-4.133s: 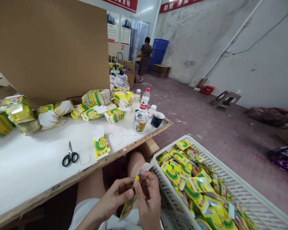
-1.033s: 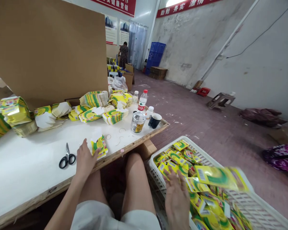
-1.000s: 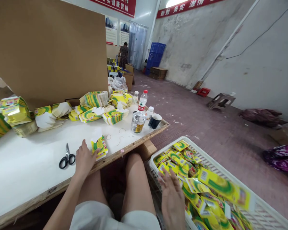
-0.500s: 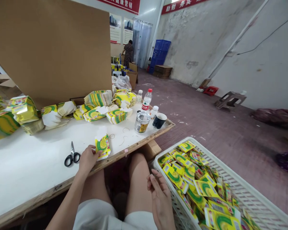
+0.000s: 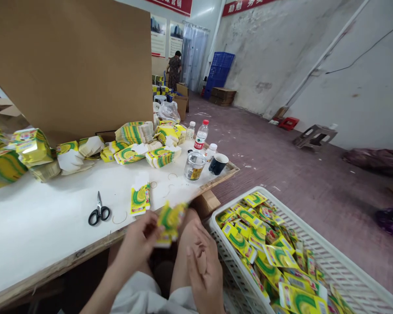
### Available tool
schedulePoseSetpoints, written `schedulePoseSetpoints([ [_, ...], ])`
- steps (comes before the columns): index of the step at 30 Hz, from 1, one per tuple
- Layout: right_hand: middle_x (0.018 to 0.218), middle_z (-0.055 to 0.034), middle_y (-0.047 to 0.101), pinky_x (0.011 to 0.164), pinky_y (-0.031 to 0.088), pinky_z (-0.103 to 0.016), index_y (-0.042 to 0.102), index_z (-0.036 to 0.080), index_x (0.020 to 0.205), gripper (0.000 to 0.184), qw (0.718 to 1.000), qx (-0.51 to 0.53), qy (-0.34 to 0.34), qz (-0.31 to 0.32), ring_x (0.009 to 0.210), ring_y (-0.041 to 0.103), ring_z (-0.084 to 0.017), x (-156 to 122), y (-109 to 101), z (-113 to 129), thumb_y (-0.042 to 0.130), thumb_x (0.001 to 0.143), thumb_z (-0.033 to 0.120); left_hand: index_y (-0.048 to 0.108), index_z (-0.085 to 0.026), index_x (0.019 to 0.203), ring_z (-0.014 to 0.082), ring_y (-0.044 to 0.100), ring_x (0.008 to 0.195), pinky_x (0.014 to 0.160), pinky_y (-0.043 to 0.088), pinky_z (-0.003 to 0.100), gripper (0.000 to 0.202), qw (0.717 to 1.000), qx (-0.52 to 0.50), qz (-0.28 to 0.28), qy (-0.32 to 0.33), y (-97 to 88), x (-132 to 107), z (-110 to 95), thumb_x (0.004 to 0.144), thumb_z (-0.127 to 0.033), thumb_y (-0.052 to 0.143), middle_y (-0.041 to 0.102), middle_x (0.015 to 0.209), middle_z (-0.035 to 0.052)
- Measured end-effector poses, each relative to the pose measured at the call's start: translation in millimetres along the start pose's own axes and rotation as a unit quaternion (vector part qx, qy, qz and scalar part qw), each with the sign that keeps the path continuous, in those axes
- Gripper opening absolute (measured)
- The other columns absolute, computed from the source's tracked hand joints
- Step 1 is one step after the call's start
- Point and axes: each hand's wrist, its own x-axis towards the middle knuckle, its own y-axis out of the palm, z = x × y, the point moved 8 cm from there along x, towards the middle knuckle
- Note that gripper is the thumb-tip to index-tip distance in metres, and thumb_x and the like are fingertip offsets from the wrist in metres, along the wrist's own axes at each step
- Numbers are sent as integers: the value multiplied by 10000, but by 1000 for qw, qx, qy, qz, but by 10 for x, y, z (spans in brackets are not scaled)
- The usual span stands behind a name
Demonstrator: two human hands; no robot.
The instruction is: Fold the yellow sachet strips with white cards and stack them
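Note:
My left hand pinches a blurred yellow-and-green flat carton and holds it above my lap, just off the table's front edge. My right hand hovers beside it, fingers apart, holding nothing. A small stack of the same flat cartons lies on the white table near its front edge. To my right stands a white plastic crate filled with several finished yellow-and-green packets.
Black scissors and loose rubber bands lie on the table. Bundles of cartons, a glass jar, a dark cup and a water bottle sit further back. A large cardboard sheet stands behind. A person stands far off.
My left hand lifted one carton off the small stack on the table and brought it down toward my lap. My right hand, which had dropped a packet into the crate, moved in toward it.

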Motion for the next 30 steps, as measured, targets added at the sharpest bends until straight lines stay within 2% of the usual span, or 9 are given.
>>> schedulePoseSetpoints([
  [2, 1373, -105, 593, 1040, 447, -459, 558, 276, 1364, 478, 997, -34, -50, 44, 1286, 528, -296, -7, 112, 151, 617, 894, 213, 553, -215, 773, 152, 558, 611, 573, 429, 229, 124, 988, -87, 123, 43, 348, -233, -267, 879, -279, 550, 617, 683, -7],
  [5, 1163, -104, 658, 809, 553, -350, 572, 244, 1304, 395, 998, -25, -14, 52, 951, 663, -230, -17, 131, 89, 595, 911, 218, 542, -202, 742, 132, 489, 590, 551, 383, 215, 142, 977, -144, 157, 32, 552, -435, -373, 878, -223, 573, 573, 655, -19],
  [7, 998, -72, 654, 698, 548, -299, 577, 226, 1225, 314, 999, 11, 35, 23, 776, 643, -186, -41, 66, -27, 605, 913, 258, 566, -192, 733, 138, 497, 616, 576, 399, 218, 159, 967, -188, 174, 8, 632, -492, -346, 863, -261, 624, 572, 657, -14],
  [12, 976, -52, 650, 787, 544, -291, 558, 258, 1136, 251, 990, 108, 89, -3, 891, 653, -198, -129, 13, -136, 635, 907, 327, 692, -213, 1050, 236, 633, 961, 933, 474, 351, 395, 868, -426, 251, -45, 838, -576, -401, 815, -530, 685, 712, 1040, 85],
  [16, 882, -32, 619, 732, 535, -264, 587, 246, 1060, 160, 990, 114, 81, 10, 806, 631, -180, -182, 48, -76, 616, 923, 324, 733, -196, 1072, 262, 670, 925, 929, 482, 384, 494, 829, -490, 258, -74, 961, -607, -413, 738, -559, 757, 748, 936, 85],
  [20, 976, -45, 580, 742, 532, -275, 499, 257, 1262, 359, 990, 96, 82, -65, 808, 607, -173, -216, -61, -90, 602, 931, 352, 742, -160, 971, 225, 678, 755, 730, 528, 314, 477, 847, -483, 192, -111, 993, -564, -244, 737, -576, 748, 743, 793, 56],
  [22, 1060, -72, 596, 806, 534, -310, 466, 246, 1346, 486, 990, 75, 97, -63, 896, 619, -203, -197, -77, -137, 631, 908, 378, 728, -157, 934, 203, 663, 686, 640, 520, 279, 470, 860, -471, 153, -125, 975, -533, -154, 756, -592, 720, 732, 741, 40],
  [27, 811, -38, 673, 721, 549, -288, 694, 195, 918, 239, 989, 52, 127, 56, 726, 633, -192, -128, 33, -283, 595, 921, 413, 679, -171, 916, 193, 661, 722, 670, 524, 260, 372, 910, -390, 114, -84, 889, -469, -105, 809, -527, 697, 733, 782, 33],
  [30, 861, -46, 710, 722, 558, -286, 677, 202, 998, 223, 986, 75, 147, 31, 739, 661, -189, -114, -21, -354, 629, 905, 398, 551, -214, 1160, 192, 659, 777, 736, 519, 273, 384, 935, -337, 106, -42, 808, -442, -115, 865, -430, 668, 729, 885, 38],
])
